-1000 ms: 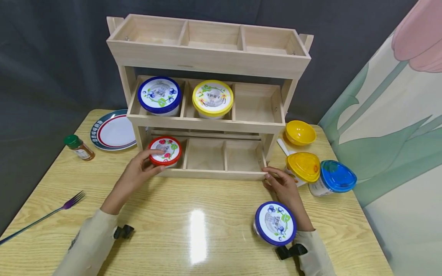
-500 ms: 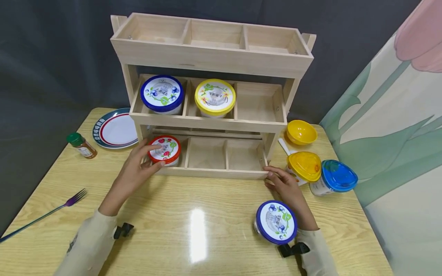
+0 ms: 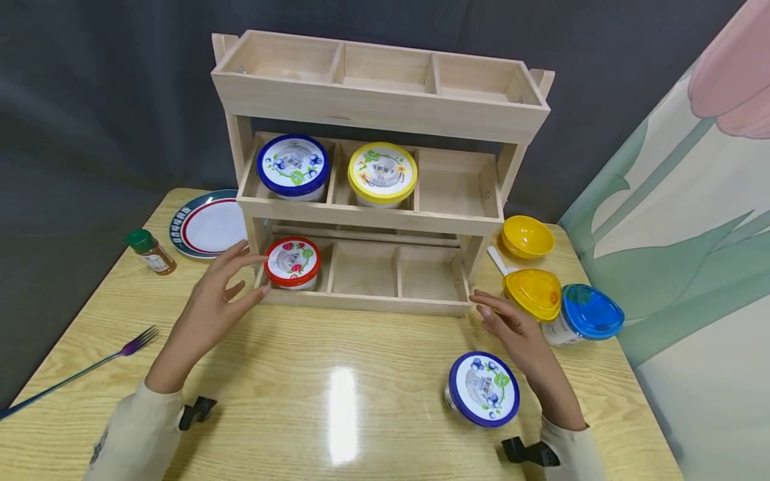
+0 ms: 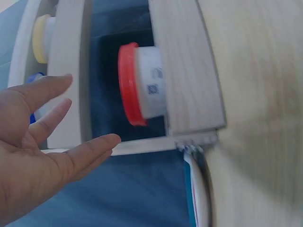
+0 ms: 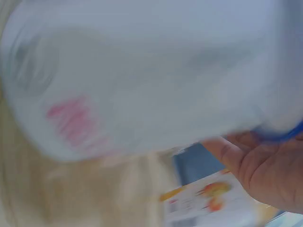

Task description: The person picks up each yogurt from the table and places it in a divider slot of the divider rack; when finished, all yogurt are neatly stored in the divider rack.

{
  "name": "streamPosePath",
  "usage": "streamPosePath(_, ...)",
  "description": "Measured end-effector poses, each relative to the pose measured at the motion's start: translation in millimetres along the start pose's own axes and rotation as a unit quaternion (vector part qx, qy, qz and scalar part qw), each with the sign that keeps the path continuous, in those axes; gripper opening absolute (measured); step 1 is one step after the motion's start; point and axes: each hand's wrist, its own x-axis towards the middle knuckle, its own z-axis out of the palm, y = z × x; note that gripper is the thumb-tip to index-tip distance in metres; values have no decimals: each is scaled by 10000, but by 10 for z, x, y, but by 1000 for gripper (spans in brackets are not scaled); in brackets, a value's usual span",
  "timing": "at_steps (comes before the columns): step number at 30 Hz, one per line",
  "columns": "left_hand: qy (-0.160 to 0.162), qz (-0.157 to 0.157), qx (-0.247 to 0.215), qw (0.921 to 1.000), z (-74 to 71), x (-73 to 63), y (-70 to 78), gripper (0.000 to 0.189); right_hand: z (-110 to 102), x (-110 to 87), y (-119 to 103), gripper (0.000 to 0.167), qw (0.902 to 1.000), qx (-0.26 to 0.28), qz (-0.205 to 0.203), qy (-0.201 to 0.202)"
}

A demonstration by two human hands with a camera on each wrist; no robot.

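A tub with a red lid (image 3: 293, 262) stands in the left compartment of the rack's lowest tier. Just left of it is my left hand (image 3: 207, 310), fingers spread; the left wrist view shows a gap between the fingers and the red-lidded tub (image 4: 142, 85). My right hand (image 3: 520, 337) is at the right end of the lowest tier, its extended fingertips close to the corner; whether they touch is unclear. A blue-lidded tub (image 3: 484, 389) sits on the table beside the right forearm. Its white side (image 5: 132, 85) fills much of the right wrist view, blurred.
The three-tier wooden rack (image 3: 379, 107) holds another blue-lidded tub (image 3: 293, 166) and a yellow-lidded tub (image 3: 383, 172) on its middle tier. At right are a yellow bowl (image 3: 527, 236), a yellow-lidded container (image 3: 534, 294) and a blue-lidded container (image 3: 592, 312). A plate (image 3: 213, 226), spice bottle (image 3: 150, 252) and fork (image 3: 90, 369) lie left.
My left hand has let go of the red-lidded tub and drawn back left, its fingers opening wider. My right hand has shifted slightly right and back from the rack's corner.
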Motion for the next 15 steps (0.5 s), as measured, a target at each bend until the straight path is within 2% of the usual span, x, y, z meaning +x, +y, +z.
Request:
streamPosePath(6,-126,-163,131,9997,-14,-6,-163,44,81,-300,-383,34,9975,-240,-623,247)
streamPosePath(9,-196,-146,196,9995,-16,11,-257,40,111,-461,-505,34,9952,-438,-808,336)
streamPosePath(12,-319,-84,190,9993,-10,38,-341,37,114,-625,-546,39,9925,-865,-755,412)
streamPosePath(15,-503,-72,105,9987,2,70,-405,34,99,-785,-511,44,9862,-1520,-507,425)
